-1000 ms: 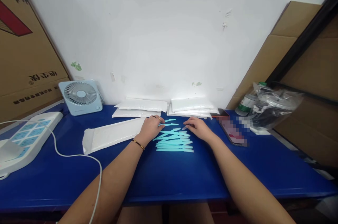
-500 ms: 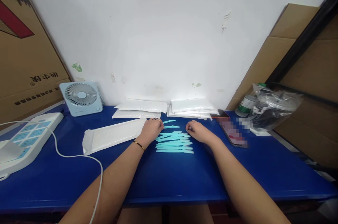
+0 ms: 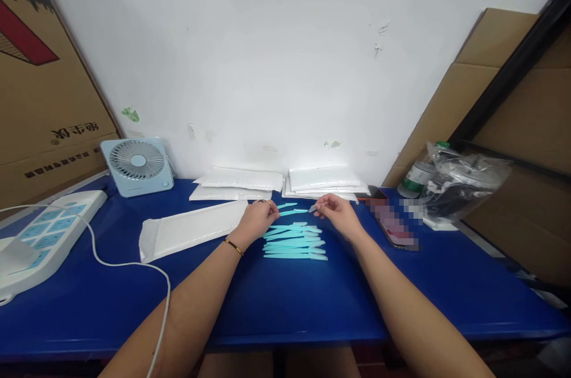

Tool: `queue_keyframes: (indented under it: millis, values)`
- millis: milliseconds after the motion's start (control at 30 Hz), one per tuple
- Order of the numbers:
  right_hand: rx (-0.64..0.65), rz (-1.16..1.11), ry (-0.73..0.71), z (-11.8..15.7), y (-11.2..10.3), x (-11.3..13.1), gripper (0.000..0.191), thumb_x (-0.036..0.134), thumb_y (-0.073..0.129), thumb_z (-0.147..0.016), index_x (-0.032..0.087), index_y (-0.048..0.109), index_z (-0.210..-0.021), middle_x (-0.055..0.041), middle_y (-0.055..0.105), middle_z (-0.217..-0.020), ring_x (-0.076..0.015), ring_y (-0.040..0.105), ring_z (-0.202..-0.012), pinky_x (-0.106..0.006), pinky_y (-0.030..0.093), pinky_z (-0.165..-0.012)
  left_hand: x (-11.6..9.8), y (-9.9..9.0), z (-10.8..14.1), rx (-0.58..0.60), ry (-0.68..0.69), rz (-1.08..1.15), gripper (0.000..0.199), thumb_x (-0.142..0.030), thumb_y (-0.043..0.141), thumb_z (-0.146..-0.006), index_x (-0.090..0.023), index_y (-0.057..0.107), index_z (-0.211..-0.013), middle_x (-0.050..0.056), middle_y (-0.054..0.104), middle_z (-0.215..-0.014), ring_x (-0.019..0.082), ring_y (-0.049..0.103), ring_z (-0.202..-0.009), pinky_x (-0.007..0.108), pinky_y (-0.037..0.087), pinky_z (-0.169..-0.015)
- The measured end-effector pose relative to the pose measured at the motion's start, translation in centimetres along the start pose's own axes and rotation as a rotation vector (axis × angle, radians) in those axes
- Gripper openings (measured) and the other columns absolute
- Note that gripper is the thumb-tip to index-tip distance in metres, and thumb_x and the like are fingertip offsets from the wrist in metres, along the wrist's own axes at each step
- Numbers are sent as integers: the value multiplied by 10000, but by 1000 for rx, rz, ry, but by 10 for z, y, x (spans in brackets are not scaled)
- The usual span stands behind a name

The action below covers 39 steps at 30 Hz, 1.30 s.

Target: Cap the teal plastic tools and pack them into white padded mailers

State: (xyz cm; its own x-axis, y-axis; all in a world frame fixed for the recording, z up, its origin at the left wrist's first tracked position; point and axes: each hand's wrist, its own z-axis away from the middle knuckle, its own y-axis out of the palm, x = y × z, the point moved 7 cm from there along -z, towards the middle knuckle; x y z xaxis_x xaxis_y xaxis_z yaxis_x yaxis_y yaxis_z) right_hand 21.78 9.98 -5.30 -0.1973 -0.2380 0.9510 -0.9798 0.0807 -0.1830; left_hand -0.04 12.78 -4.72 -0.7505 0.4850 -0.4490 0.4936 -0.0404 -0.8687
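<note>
My left hand [image 3: 257,219] is closed on the handle of a turquoise eyebrow razor [image 3: 294,212], whose blade end points right. A small clear cap [image 3: 311,209] is pinched in the fingertips of my right hand [image 3: 338,216], just off the tip of that razor. Another turquoise razor [image 3: 288,205] shows right behind the held one; whether it lies on the table or is also in my left fingers I cannot tell. Nearer to me, several turquoise razors [image 3: 292,249] lie in a rough row, their capped ends to the right.
A white padded envelope [image 3: 191,228] lies left of my left hand. White envelopes in two stacks [image 3: 238,179] [image 3: 323,179] rest against the wall. A blue fan [image 3: 138,167], a power strip [image 3: 62,232] with a cable, a phone [image 3: 395,226] and a bagged bottle [image 3: 417,179] stand around.
My right hand has turned and lifted slightly, and the clear cap now shows in its fingertips. The razor in my left hand has shifted a little to the right.
</note>
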Motion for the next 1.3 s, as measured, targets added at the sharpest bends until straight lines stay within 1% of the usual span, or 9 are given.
queue_keyframes:
  millis: [100, 167, 333, 433, 667, 900, 1133, 1233, 1300]
  values:
    - [-48, 40, 14, 1, -7, 0, 298, 444, 686, -711, 175, 572, -768, -7, 638, -632, -129, 611, -530, -218, 421, -475, 0, -1, 0, 5, -5, 1, 133, -329, 531, -810, -224, 612, -799, 7, 659, -786, 189, 592, -807, 273, 411, -664]
    - [-54, 12, 48, 2, -9, -2, 316, 452, 696, -698, 171, 568, -765, -20, 652, -642, -148, 638, -561, -213, 422, -470, 1, -1, 0, 7, -10, 0, 134, -328, 529, -810, -224, 613, -804, 8, 660, -788, 188, 592, -808, 271, 412, -665]
    - [-22, -72, 104, 3, -9, -11, 333, 408, 783, -594, 158, 611, -731, -52, 691, -674, -205, 678, -694, -276, 510, -595, 3, 0, -1, 21, -26, 5, 123, -314, 534, -808, -222, 616, -806, 6, 664, -792, 183, 603, -810, 265, 419, -663]
    - [-50, -86, 114, 2, -12, -16, 335, 373, 822, -528, 152, 660, -720, -65, 707, -729, -211, 671, -721, -336, 537, -694, 3, 0, -1, 31, -38, 7, 133, -317, 532, -810, -216, 619, -811, 14, 669, -800, 187, 610, -826, 262, 423, -668]
    - [-80, -60, 19, 2, -12, -10, 281, 323, 832, -503, 153, 679, -667, -49, 705, -760, -206, 663, -743, -378, 537, -776, 4, 1, -1, 53, -39, 37, 132, -317, 530, -814, -214, 613, -818, 5, 670, -797, 177, 605, -797, 252, 414, -635]
    - [-18, 0, 81, 2, -1, -17, 306, 336, 816, -537, 158, 700, -757, -62, 718, -753, -224, 679, -757, -353, 549, -730, -1, 2, 0, 74, -25, 55, 154, -327, 525, -811, -204, 617, -821, 13, 658, -784, 168, 595, -765, 248, 407, -615]
    - [96, 37, 36, 6, 15, -5, 247, 348, 786, -553, 166, 680, -683, -58, 717, -783, -211, 676, -744, -345, 545, -716, -19, -1, 6, 103, 43, 82, 176, -341, 523, -805, -207, 637, -813, 6, 655, -755, 163, 595, -741, 253, 425, -645]
    - [162, 85, 0, 5, 5, -1, 272, 357, 764, -586, 169, 684, -766, -55, 712, -804, -205, 669, -743, -329, 536, -694, -16, 0, 4, 100, 53, 61, 225, -401, 524, -809, -219, 657, -820, 9, 669, -794, 174, 598, -788, 264, 438, -697]
    - [75, 232, -29, 1, -16, -2, 279, 361, 721, -639, 170, 684, -839, -50, 704, -775, -197, 654, -710, -317, 518, -667, -8, -2, 1, 16, 33, -32, 252, -418, 517, -822, -223, 668, -873, 30, 674, -887, 202, 582, -901, 288, 432, -783]
